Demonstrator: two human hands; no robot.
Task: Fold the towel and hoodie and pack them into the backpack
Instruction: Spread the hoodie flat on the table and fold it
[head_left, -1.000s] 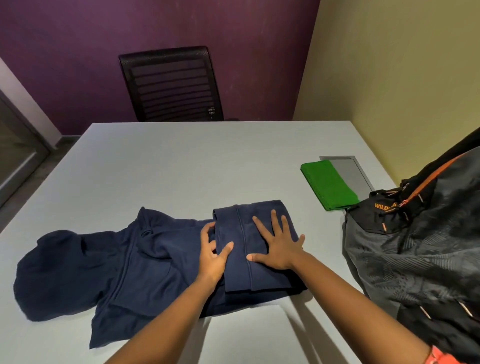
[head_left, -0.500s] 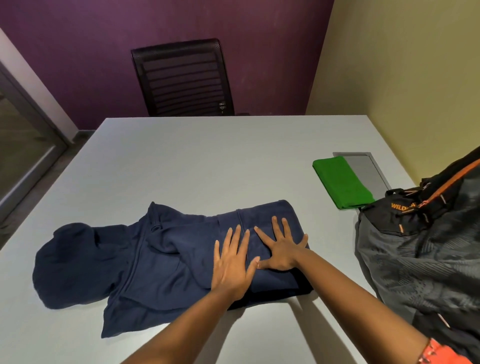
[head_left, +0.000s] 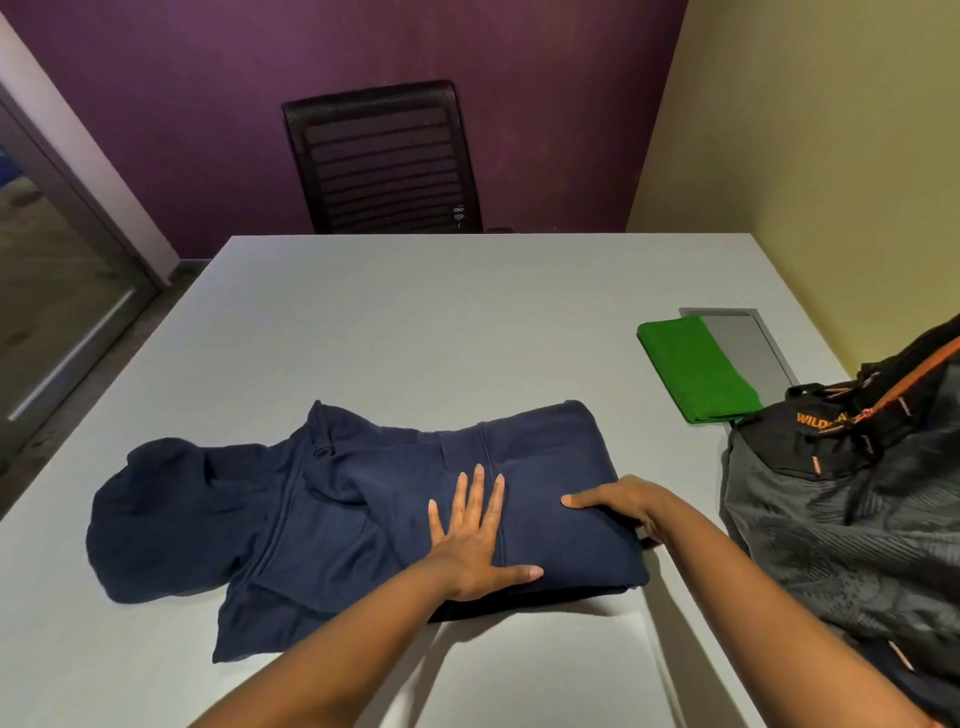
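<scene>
A navy hoodie lies partly folded on the grey table, its hood spread out to the left and its body doubled over at the right. My left hand rests flat on the folded part, fingers apart. My right hand grips the right edge of the fold, thumb on top and fingers tucked underneath. A folded green towel lies at the far right of the table. The grey and black backpack with orange trim stands at the right edge, beside the hoodie.
A black mesh chair stands behind the table's far edge. A grey metal plate is set in the table under the towel's right side. A yellow wall runs along the right, a glass door at the left.
My left hand went from gripping the fold to lying flat on it. My right hand slid from the top of the fold to its right edge and curled around it.
</scene>
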